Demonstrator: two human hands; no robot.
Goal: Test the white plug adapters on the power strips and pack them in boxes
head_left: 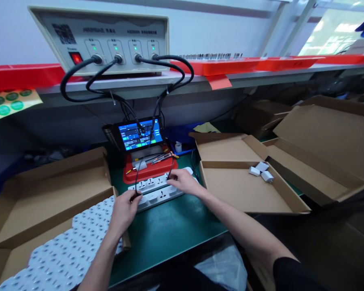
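Left hand (pixel 125 208), right hand (pixel 183 180) pinching black cables (pixel 136 180), power strips (pixel 171 192) beneath

A: What is the left hand (pixel 125 210) on?
B: A thin black left cord (pixel 136 180), pinched near its lower end and hanging down into the fingers, just beside the near end of the front power strip (pixel 162 195).
A: And the right hand (pixel 182 180)?
B: It pinches a similar right cord (pixel 171 165), low over the back power strip (pixel 151 182).
A: How do the strips lie?
B: Flat, side by side, both long and white, slanting away toward the right. Dark-slotted sockets show on the back one. The front has white chargers (pixel 153 197) seated and a bare socket showing.
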